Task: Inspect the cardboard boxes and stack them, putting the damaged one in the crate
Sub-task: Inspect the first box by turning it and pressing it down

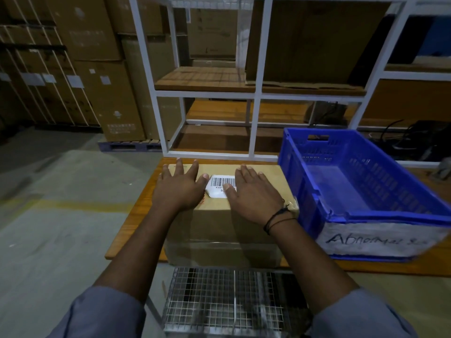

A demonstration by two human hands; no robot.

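A brown cardboard box point(219, 230) stands on the wooden table point(131, 215), with a white barcode label point(220, 185) on its top. It looks like the top box of a stack, with a taped seam lower on its front. My left hand point(179, 189) lies flat on the left part of the box top, fingers straight and spread. Flat on the right part rests my right hand point(253, 193), its thumb on the label. To the right of the box stands a blue plastic crate point(305, 191), with a white label reading "Abnormal" and nothing visible inside.
A white metal shelf frame point(256, 93) with wooden boards rises behind the table. A wire mesh basket point(219, 301) sits below the table's front edge. Large strapped cartons point(61, 69) fill the back left, standing on a pallet. Grey concrete floor spreads to the left.
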